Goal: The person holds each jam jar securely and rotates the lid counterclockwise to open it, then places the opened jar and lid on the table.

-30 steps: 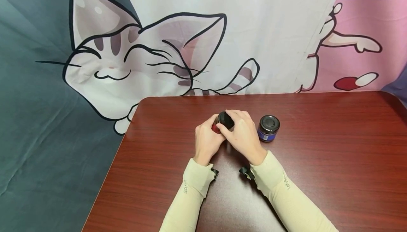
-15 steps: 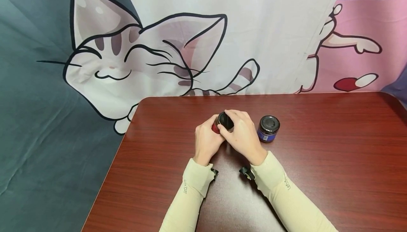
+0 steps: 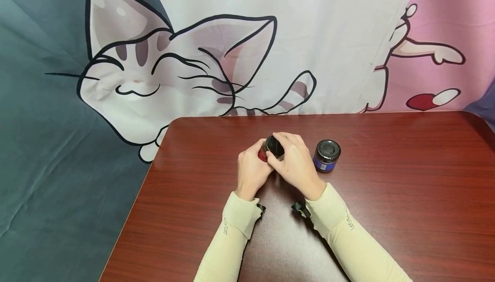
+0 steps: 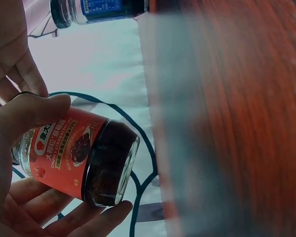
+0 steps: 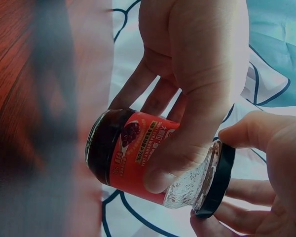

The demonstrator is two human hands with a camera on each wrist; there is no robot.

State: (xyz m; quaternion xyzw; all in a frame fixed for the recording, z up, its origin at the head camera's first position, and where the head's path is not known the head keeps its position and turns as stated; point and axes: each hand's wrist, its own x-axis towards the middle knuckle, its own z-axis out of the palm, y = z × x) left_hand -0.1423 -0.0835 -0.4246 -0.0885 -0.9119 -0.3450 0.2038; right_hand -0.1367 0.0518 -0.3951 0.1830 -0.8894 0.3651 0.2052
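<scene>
My left hand [image 3: 252, 170] grips a glass jam jar [image 5: 138, 153] round its red label, thumb on one side and fingers on the other. Strawberry jam is printed on the label, and dark jam fills the base end. Over the jar's mouth sits a black lid [image 5: 219, 181], which my right hand [image 3: 297, 161] holds by its rim between thumb and fingers. In the right wrist view, clear glass smeared inside shows just below the lid. A second jar [image 3: 327, 156], with a black lid and a blue label, stands upright to the right of my right hand.
The dark red wooden table [image 3: 406, 187] stretches below both arms. Behind its far edge hangs a curtain [image 3: 328, 37] printed with cartoon cats. Small black devices are strapped at both wrists.
Almost nothing differs. The right thumb and fingertips have shifted very slightly at the lid, while the left hand keeps its grip on the jam jar in the same place.
</scene>
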